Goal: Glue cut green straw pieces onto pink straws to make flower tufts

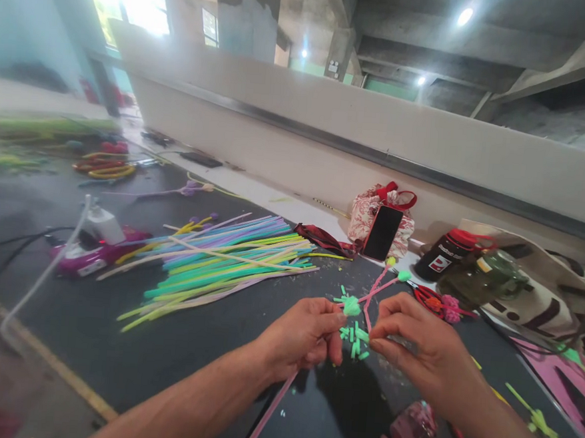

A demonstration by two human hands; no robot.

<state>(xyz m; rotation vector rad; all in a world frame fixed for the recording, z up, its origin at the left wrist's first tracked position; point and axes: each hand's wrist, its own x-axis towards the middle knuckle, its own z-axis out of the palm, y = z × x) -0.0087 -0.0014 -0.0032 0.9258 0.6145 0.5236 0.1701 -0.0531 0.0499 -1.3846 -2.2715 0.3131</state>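
Note:
My left hand is closed in a pinch on a pink pipe-cleaner stem, which runs down toward the lower edge of the view. A fluffy mint-green pom-pom shows just past its fingertips. Beyond it, pink branches reach away and end in small green buds. My right hand has thumb and index finger pinched at the lower end of a bent pink strand. Short cut green pieces lie on the dark table between the hands.
Several pastel pipe cleaners lie in a loose pile on the left. A purple power strip with cables sits farther left. Toward the back right are a phone, a patterned pouch, a black bottle and a cloth bag.

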